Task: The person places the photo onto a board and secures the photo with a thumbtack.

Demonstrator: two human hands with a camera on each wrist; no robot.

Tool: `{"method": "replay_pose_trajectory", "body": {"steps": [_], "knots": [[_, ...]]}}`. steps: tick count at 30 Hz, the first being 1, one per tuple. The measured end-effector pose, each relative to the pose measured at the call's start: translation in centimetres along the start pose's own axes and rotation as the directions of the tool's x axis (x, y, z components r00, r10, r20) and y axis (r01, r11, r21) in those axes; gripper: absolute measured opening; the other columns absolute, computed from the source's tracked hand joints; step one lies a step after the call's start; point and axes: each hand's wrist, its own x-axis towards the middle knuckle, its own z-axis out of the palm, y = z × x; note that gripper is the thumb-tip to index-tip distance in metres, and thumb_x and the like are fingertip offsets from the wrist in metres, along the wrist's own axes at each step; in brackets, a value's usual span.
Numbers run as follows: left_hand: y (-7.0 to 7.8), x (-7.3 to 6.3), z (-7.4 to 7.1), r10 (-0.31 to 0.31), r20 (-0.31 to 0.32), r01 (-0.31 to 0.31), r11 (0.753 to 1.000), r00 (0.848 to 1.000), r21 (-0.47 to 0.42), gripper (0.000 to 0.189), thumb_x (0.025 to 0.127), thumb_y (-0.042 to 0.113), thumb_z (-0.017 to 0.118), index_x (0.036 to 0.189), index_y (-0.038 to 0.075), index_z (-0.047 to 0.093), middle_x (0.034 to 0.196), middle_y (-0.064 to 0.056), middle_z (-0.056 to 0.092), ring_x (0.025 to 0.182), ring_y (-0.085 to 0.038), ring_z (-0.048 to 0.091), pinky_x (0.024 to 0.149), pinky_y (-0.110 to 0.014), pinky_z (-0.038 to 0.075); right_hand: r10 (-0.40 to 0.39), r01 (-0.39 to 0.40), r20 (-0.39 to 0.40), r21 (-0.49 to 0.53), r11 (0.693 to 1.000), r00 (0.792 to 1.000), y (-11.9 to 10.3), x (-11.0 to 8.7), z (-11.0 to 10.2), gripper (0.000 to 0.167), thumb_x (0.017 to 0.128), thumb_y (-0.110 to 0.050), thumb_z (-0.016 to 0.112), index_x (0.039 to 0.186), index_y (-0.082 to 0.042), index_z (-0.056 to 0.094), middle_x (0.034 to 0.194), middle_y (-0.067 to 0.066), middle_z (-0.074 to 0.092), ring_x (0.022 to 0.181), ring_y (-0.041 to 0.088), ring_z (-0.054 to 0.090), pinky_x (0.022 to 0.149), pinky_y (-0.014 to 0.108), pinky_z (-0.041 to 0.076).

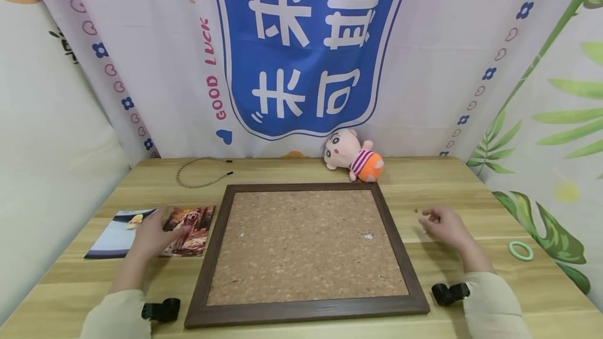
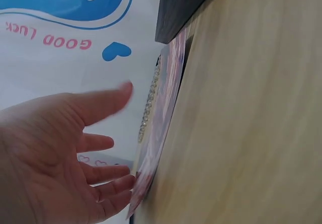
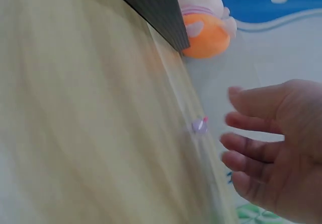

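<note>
My left hand (image 1: 152, 237) is over two photo prints at the left of the table, its fingers spread and thumb held apart. One is a dog photo (image 1: 200, 224) in autumn reds; the other is a pale picture (image 1: 111, 237) with a yellow figure, partly hidden behind the hand. In the left wrist view the fingertips are right at the edge of the dog photo. My right hand (image 1: 446, 228) hovers with loosely curled fingers beside a small purple piece (image 3: 199, 126) and a tiny red one (image 3: 206, 119) on the table.
A brown-framed cork board (image 1: 306, 245) lies between the hands. Behind it are a plush pig (image 1: 350, 156) and a braided cord headband (image 1: 190, 186). A green ring (image 1: 520, 250) lies at the far right. A printed curtain (image 1: 301, 67) hangs along the table's back edge.
</note>
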Motion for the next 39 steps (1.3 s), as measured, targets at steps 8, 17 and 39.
{"method": "replay_pose_trajectory", "body": {"steps": [8,17,39], "knots": [[-0.4,-0.2,0.2,-0.064,0.038,0.064,0.998,0.997,0.002,0.071,0.071,0.017,0.066,0.126,-0.009,0.029,0.115,-0.042,0.031,0.102,-0.057,0.025,0.077,-0.061,0.029,0.032,-0.038,0.106,0.055,0.998,0.994,1.4,-0.4,0.4,0.006,0.079,-0.005,0.06,0.079,0.001,0.058,0.066,0.002,0.051,0.06,0.014,0.044,0.054,0.028,0.038],[-0.7,-0.4,0.1,-0.139,0.049,0.14,0.99,0.989,-0.014,0.051,0.074,0.014,0.061,0.115,-0.009,0.042,0.102,-0.037,0.044,0.089,-0.046,0.044,0.068,-0.05,0.039,0.023,-0.026,0.07,0.036,0.999,0.997,1.5,-0.5,0.8,0.006,0.08,-0.003,0.057,0.075,-0.003,0.059,0.066,0.001,0.052,0.06,0.015,0.044,0.056,0.03,0.037],[-7.5,2.9,0.1,-0.366,-0.111,0.275,0.838,0.924,-0.471,0.066,0.074,0.052,0.057,0.131,0.022,0.04,0.126,-0.015,0.04,0.109,-0.029,0.041,0.078,-0.039,0.041,0.102,-0.125,0.087,0.332,0.935,0.991,-1.0,0.1,-1.0,0.03,0.086,-0.012,0.053,0.105,0.011,0.054,0.093,0.02,0.06,0.076,0.014,0.057,0.064,0.036,0.043]]}}
